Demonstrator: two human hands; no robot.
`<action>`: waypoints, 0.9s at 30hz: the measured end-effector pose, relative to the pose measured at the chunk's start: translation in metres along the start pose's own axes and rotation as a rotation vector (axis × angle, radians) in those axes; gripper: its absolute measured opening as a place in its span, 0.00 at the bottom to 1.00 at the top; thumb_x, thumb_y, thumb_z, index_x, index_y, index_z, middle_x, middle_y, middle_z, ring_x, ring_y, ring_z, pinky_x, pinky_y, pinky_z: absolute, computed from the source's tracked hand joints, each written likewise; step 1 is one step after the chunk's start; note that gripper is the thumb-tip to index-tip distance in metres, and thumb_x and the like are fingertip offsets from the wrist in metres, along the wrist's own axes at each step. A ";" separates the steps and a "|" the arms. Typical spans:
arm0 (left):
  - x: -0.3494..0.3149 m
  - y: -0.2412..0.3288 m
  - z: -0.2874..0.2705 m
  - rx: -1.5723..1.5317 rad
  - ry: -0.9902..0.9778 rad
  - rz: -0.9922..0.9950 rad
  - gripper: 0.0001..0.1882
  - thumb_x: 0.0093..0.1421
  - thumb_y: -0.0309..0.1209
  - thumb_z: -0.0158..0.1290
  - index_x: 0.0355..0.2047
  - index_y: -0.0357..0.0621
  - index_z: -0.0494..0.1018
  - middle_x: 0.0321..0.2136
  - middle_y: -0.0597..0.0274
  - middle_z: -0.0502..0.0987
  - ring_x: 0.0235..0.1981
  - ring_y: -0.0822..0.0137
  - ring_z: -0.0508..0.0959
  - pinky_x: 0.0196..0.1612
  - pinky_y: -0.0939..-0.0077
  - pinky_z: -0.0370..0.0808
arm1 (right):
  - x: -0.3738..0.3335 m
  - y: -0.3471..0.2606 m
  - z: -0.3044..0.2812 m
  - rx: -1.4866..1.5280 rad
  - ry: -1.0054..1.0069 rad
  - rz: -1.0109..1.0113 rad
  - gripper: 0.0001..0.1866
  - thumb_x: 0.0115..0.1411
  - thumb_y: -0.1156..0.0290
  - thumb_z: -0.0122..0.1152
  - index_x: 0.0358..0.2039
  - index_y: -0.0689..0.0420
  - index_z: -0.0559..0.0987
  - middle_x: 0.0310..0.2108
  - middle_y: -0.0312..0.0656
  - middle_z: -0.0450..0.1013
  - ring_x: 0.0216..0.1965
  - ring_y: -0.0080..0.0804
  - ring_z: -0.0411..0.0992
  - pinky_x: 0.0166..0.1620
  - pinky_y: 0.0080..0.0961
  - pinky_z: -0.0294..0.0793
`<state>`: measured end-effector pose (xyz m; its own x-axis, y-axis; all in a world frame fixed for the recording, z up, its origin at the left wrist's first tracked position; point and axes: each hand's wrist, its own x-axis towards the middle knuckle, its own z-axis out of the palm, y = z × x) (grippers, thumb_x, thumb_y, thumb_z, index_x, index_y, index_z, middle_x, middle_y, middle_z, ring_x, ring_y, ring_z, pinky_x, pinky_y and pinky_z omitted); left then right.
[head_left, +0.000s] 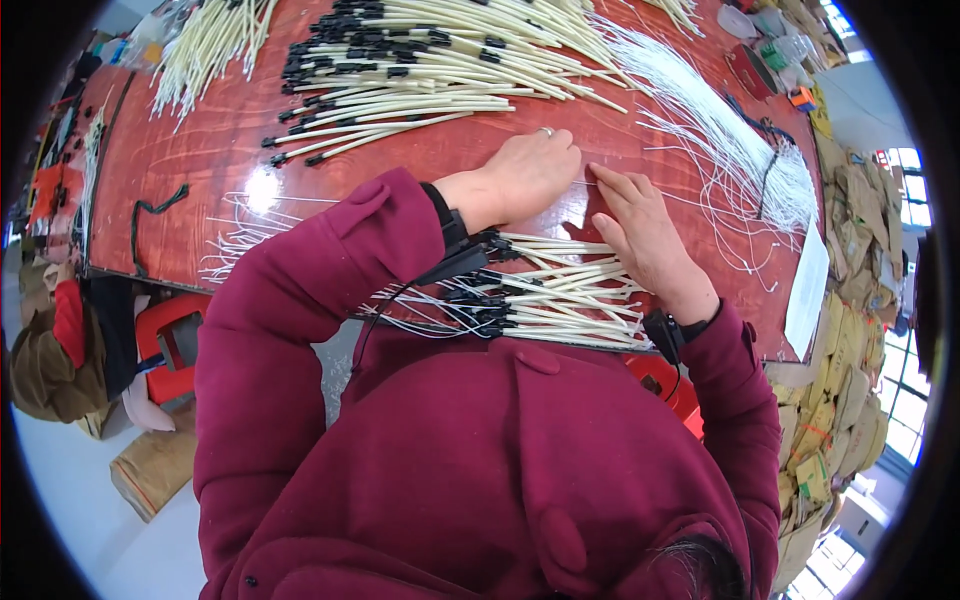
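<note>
— What's under my fingers?
— A thin white wire [590, 183], lying flat on the red table, stretched sideways between my two hands.
— And nearer me?
— Cream sleeved tubes with black ends [540, 290] (a loose heap), fanned sideways at the table's near edge.

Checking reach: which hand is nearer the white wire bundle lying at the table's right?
Right. The right hand lies just left of the white wire bundle; the left hand sits farther left, beyond it.

Left hand [525, 175] fingers' grip hidden.

Hands [580, 195] on wire [640, 190], red table [200, 150]
</note>
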<state>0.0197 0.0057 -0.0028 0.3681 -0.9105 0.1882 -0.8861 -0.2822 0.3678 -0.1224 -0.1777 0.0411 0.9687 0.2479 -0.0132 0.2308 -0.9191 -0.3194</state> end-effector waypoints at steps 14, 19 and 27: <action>-0.088 -0.036 -0.067 -0.312 -0.113 -0.483 0.05 0.58 0.23 0.52 0.29 0.34 0.75 0.25 0.43 0.80 0.31 0.43 0.82 0.34 0.54 0.77 | -0.058 0.044 0.000 -0.071 0.060 0.027 0.36 0.71 0.50 0.45 0.66 0.70 0.66 0.72 0.51 0.58 0.69 0.52 0.57 0.70 0.42 0.54; -0.102 -0.051 -0.051 -0.443 0.056 -0.579 0.04 0.59 0.24 0.57 0.32 0.36 0.73 0.18 0.54 0.75 0.21 0.65 0.76 0.26 0.71 0.71 | -0.057 0.036 0.000 -0.107 0.050 0.020 0.39 0.71 0.46 0.43 0.67 0.69 0.65 0.72 0.49 0.57 0.70 0.52 0.56 0.71 0.42 0.53; -0.107 -0.039 -0.045 -0.109 0.143 -0.495 0.09 0.58 0.26 0.57 0.35 0.33 0.70 0.26 0.36 0.79 0.33 0.36 0.80 0.35 0.44 0.76 | -0.054 0.033 -0.009 -0.051 -0.005 0.061 0.42 0.70 0.40 0.42 0.67 0.67 0.66 0.71 0.48 0.59 0.68 0.51 0.57 0.71 0.43 0.53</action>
<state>0.0281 0.1278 0.0037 0.7765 -0.6240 0.0877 -0.5650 -0.6277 0.5355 -0.1666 -0.2239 0.0395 0.9806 0.1926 -0.0363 0.1760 -0.9470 -0.2688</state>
